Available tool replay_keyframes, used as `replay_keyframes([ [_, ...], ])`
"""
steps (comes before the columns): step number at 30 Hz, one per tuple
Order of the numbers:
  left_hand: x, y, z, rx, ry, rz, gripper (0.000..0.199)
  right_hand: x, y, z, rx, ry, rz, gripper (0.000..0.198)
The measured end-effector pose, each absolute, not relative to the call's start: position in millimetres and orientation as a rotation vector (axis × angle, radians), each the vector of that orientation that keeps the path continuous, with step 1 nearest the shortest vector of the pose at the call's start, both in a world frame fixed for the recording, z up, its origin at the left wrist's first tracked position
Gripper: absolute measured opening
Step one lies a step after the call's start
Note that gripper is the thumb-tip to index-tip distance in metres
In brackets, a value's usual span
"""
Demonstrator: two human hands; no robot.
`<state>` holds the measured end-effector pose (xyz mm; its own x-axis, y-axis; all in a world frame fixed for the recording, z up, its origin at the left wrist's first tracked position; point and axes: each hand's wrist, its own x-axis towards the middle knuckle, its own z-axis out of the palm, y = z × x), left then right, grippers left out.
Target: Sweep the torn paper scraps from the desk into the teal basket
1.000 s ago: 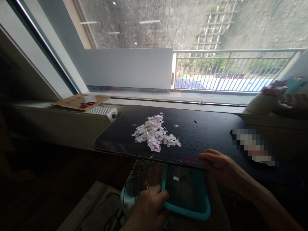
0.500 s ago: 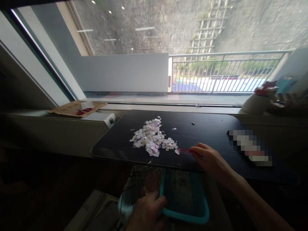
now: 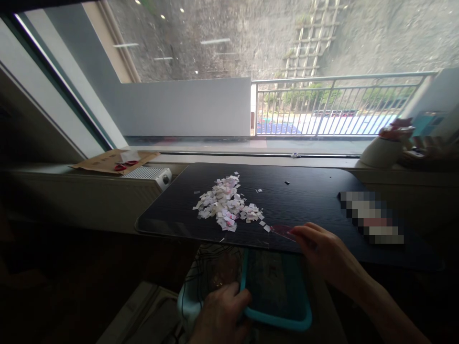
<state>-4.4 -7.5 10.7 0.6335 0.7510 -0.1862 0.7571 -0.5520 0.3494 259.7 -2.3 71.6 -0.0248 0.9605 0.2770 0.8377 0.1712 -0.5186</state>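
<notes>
A heap of small white and pinkish paper scraps (image 3: 224,198) lies on the black tabletop (image 3: 304,203). My right hand (image 3: 319,243) is closed on a thin, see-through pink plastic piece (image 3: 281,231), held low over the table near its front edge. Its tip is beside a couple of loose scraps at the heap's right end. Below the table edge, my left hand (image 3: 227,306) grips the near left rim of a turquoise plastic tub (image 3: 276,321). The tub's dark inside is hard to make out.
On the left sill lie red-handled scissors (image 3: 125,165) on brown paper (image 3: 98,160), beside a radiator (image 3: 150,175). A blurred-out item (image 3: 373,217) lies at the table's right. A white figure-like object (image 3: 382,148) stands on the right sill.
My right hand has drawn the pink plastic piece slightly right and toward me, away from the heap. One or two scraps now lie apart at its tip. The left hand still grips the tub.
</notes>
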Motion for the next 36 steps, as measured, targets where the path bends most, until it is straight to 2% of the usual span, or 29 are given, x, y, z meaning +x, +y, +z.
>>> replay_keyframes([
  [6,-1.4,-7.2,11.1,2.459,1.176,-0.039,0.015,254.3,2.5,75.7,-1.783,-1.858,0.197,0.023],
  [19,-3.7,-6.9,6.9,2.446,1.16,0.007,0.015,247.0,23.5,76.9,-1.649,-2.074,0.072,0.023],
  [29,-10.7,-7.4,0.6,2.434,1.189,0.203,0.015,275.4,-21.6,68.0,-1.527,-2.127,0.249,0.023],
  [36,-10.6,-5.9,-1.7,2.443,1.183,0.204,0.019,272.9,-15.3,60.2,-1.504,-2.04,0.197,0.023],
])
